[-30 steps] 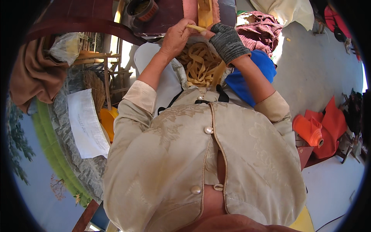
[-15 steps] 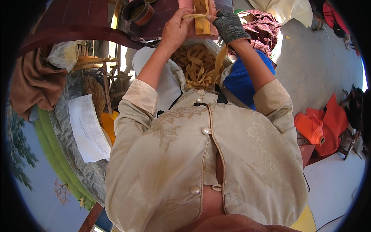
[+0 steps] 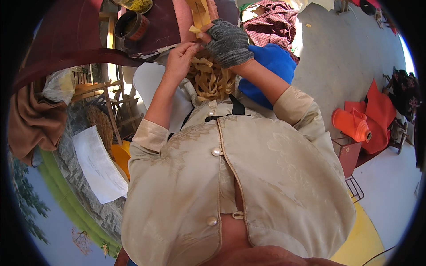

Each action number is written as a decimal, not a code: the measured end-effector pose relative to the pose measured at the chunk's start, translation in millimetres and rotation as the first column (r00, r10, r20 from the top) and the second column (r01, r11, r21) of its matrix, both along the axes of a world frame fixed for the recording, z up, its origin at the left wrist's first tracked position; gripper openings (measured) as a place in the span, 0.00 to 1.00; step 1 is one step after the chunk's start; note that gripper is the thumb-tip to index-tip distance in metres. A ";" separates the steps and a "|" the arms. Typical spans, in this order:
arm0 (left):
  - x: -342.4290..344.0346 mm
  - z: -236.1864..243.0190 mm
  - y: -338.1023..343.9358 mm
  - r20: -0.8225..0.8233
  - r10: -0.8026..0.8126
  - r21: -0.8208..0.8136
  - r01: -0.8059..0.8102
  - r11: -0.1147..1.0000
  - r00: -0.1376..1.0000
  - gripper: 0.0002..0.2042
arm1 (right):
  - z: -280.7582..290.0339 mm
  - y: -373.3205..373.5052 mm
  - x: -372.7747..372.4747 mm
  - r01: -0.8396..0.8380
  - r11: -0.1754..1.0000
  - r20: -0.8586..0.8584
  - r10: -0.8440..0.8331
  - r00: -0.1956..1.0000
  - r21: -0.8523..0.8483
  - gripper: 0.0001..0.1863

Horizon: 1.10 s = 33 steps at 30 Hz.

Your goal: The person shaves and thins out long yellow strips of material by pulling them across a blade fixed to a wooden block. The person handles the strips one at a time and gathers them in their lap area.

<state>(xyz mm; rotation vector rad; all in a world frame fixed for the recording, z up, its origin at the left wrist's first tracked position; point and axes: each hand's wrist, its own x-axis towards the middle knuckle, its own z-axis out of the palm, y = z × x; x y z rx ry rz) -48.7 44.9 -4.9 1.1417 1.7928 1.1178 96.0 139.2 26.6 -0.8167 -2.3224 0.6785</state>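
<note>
My right hand (image 3: pixel 228 46), in a grey knitted glove with bare fingertips, is closed beside a yellowish wooden piece (image 3: pixel 200 12). The end of a tan flat strip (image 3: pixel 195 29) pokes out past its thumb. Lower and to the left, my bare left hand (image 3: pixel 179 60) pinches with thumb and forefinger; what sits between them is too small to make out. The wooden piece lies on a pink cloth (image 3: pixel 183 17) at the edge of a dark red table (image 3: pixel 162 33). Beneath both hands, a heap of tan strips (image 3: pixel 213 80) fills a pale sack in my lap.
A round tin (image 3: pixel 132 25) stands on the table to the left, near a dish of yellow-green stuff (image 3: pixel 141 4). Blue cloth (image 3: pixel 270 73) and a checked cloth (image 3: pixel 270 26) lie to the right. Farther right is an orange flask (image 3: pixel 350 124). Wooden chairs (image 3: pixel 106 93) stand at left.
The strip was stretched between both hands across the wooden piece. Now my left hand has dropped down toward the sack, and my right hand has come left and lower. The view has shifted slightly.
</note>
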 end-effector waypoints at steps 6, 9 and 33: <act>23.9 -5.9 -16.9 0.993 0.057 -0.057 -0.005 0.998 0.102 0.17 | -0.7 -34.8 0.4 -0.231 0.973 -0.228 0.232 0.946 0.031 0.10; 23.5 20.1 -10.2 0.933 0.182 -0.161 -0.093 0.983 0.309 0.12 | -8.6 -36.8 3.1 -0.279 0.898 -0.296 0.179 0.938 -0.341 0.11; 15.8 32.3 -16.8 0.457 -0.120 0.276 -0.012 0.961 0.881 0.09 | 16.4 -20.3 11.4 -0.227 0.959 0.076 0.242 0.967 -0.170 0.20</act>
